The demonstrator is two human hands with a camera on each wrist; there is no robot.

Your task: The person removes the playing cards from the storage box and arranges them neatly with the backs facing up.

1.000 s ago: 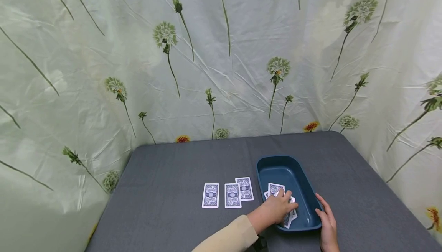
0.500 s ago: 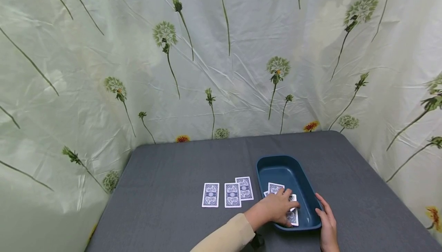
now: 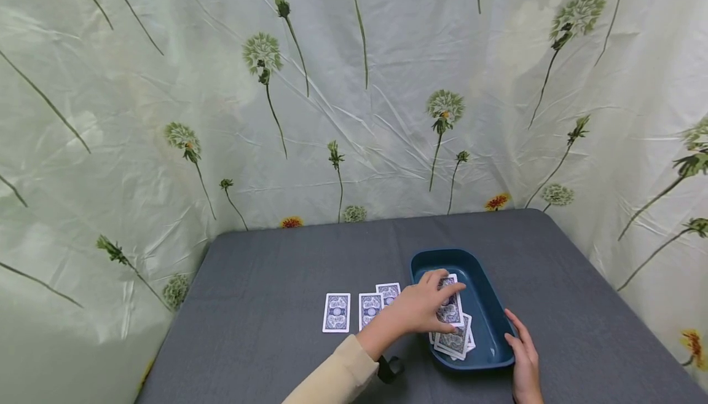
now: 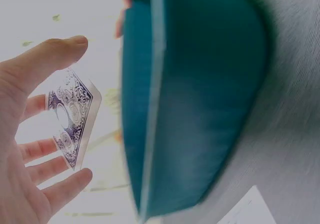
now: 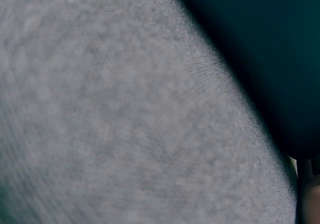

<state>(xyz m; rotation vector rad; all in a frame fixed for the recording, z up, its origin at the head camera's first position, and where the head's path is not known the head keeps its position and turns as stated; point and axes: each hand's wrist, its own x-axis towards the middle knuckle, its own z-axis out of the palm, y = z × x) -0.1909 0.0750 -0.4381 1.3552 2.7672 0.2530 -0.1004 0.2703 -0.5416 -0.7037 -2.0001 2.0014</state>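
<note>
My left hand [image 3: 421, 304] holds a patterned-back playing card [image 4: 71, 116] between its thumb and fingers, raised over the blue tray [image 3: 494, 324]. Below it, several more playing cards [image 3: 452, 344] lie overlapping in the near left part of the tray, backs up. My right hand [image 3: 525, 358] grips the tray's near right side, its thumb and fingers at the rim. In the right wrist view just a dark wall of the tray [image 5: 270, 53] shows, and a blurred bit of skin at the lower right edge.
Left of the tray, a single card [image 3: 336, 313] lies back up on the grey cloth-covered table [image 3: 265, 269]. Two overlapping cards [image 3: 369, 308] lie nearer the tray, partly behind my left forearm. A flowered curtain [image 3: 387, 146] hangs behind the table.
My left hand has risen from the cards in the tray and moved left and away from me, with a card in its grip. The right hand has stayed at the tray.
</note>
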